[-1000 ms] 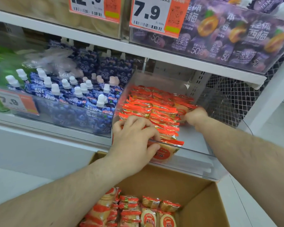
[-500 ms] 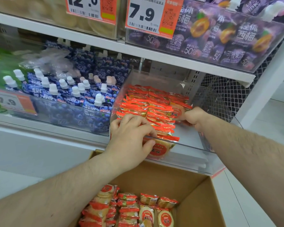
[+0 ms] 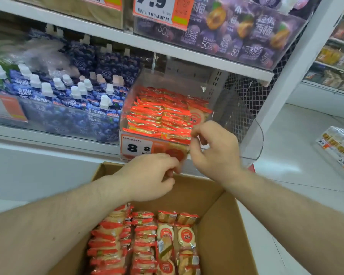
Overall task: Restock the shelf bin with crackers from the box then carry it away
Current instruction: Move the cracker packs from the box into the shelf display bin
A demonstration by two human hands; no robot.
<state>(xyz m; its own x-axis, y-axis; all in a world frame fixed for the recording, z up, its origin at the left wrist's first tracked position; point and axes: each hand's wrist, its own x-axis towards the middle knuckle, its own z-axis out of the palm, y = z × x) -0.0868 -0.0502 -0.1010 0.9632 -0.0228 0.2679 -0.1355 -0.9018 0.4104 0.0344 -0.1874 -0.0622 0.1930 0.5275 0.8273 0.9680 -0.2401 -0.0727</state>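
Both hands out of the bin now, down at its front edge, whereas half a second back they were inside on the packs. Left hand just over the back rim of the cardboard box, fingers curled in, seemingly pinching something small, can't tell what. Right hand at the front lip of the clear shelf bin, fingers bent, thumb and forefinger close together at a cracker pack's edge, grip unclear. Crackers stacked in rows on the bin's left side, right side bare. More cracker packs standing in the box below. Price tag reading 8.8 on the bin front, hidden earlier. Blue pouches in the next bin to the left
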